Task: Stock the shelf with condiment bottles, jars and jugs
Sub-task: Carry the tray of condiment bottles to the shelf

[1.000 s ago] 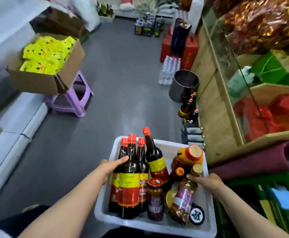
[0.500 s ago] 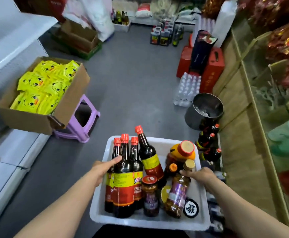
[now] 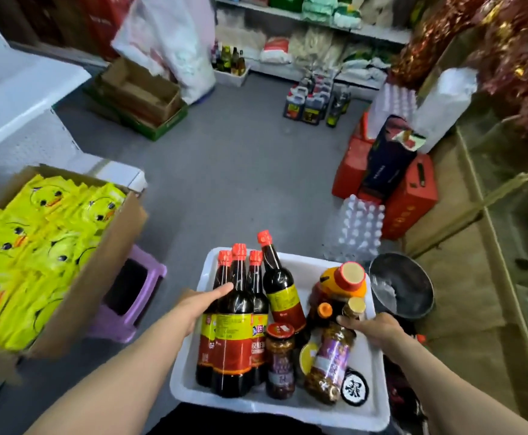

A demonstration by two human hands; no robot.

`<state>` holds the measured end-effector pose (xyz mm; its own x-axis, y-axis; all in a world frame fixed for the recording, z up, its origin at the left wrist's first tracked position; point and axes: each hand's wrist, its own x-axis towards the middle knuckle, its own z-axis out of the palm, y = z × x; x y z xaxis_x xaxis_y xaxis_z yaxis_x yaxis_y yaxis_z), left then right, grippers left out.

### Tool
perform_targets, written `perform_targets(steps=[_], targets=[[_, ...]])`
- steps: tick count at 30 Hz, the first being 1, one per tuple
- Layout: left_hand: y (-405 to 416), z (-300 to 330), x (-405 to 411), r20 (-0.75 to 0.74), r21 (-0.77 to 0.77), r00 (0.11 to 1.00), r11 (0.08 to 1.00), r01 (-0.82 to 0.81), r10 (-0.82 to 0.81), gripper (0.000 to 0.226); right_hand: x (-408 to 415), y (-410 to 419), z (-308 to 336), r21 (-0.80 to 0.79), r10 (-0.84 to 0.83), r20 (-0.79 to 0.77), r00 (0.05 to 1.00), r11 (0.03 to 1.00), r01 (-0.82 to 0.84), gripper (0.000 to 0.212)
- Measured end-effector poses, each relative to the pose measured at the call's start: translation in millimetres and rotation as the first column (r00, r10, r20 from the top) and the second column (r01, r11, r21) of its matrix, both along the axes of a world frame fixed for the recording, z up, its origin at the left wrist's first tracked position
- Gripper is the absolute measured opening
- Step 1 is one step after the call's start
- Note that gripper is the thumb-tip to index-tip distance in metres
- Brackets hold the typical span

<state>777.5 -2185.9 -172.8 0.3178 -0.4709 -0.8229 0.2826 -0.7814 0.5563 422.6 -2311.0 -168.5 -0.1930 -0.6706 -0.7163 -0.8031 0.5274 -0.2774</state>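
We list, from the left: our left hand (image 3: 200,304) grasping the near-left rim of a white tray (image 3: 378,390) carried over the grey floor, thumb against four dark sauce bottles (image 3: 234,312) with red caps and yellow-and-red labels, print too blurred to read. Next, a red-lidded chilli jar (image 3: 280,359), a purple-labelled jar (image 3: 330,362), an orange-shouldered jug (image 3: 342,282) and a black lid (image 3: 354,387) bearing one white character. Our right hand (image 3: 374,329) grips the right rim.

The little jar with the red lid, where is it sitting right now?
The red-lidded jar stands near the front middle of the white tray, between the dark sauce bottles and the tilted purple-labelled jar.
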Motion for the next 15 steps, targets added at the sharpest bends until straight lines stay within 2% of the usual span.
perform_targets(steps=[2, 6, 10, 15], targets=[[-58, 2, 24, -0.034, -0.009, 0.999, 0.999, 0.039, -0.040, 0.125, 22, -49, 5, -0.006, -0.017, 0.007, 1.000, 1.000, 0.017, 0.085], [-171, 11, 69, 0.019, -0.012, 1.000, 1.000, 0.024, -0.024, 0.114, 64, -149, 10, -0.021, 0.033, -0.029, 0.999, 0.999, -0.033, 0.087], [-285, 9, 113, -0.003, 0.008, 0.999, 0.999, 0.044, -0.044, 0.102, 106, -260, 7, -0.020, 0.033, 0.014, 0.999, 0.999, -0.033, 0.082], [-420, 3, 154, 0.041, 0.005, 0.999, 0.999, -0.035, 0.035, 0.104, 156, -414, -6, 0.003, 0.182, 0.008, 0.983, 0.983, -0.182, 0.087]])
